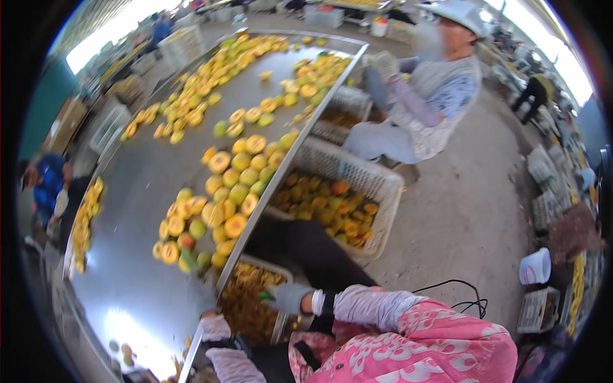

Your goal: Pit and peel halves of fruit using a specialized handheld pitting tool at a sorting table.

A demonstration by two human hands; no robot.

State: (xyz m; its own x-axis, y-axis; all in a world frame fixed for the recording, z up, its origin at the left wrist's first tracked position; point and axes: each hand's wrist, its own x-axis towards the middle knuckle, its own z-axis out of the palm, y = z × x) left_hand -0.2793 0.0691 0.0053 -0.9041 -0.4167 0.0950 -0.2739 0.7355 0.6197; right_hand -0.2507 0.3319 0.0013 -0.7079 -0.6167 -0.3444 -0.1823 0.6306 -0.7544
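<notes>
On the steel table [147,210] lies a pile of yellow peaches [239,175], some whole, others halved with hollow or dark centres. My left hand [203,295], in a grey glove, is at the table's near right edge, just below the closest peaches. Motion blur hides its fingers and anything in them. My right hand [290,298], also gloved in grey, is closed around a small green object [265,295], perhaps a knife handle, too small to be sure. Beneath that hand is a crate [281,267] full of brownish-yellow scraps.
Beside my legs stands a white crate [386,191] of peaches. A person in a pale hat [456,16] sits at the table's far right; another in blue [52,185] is at the left. A black cable [469,284] and white bucket [535,267] are on the right.
</notes>
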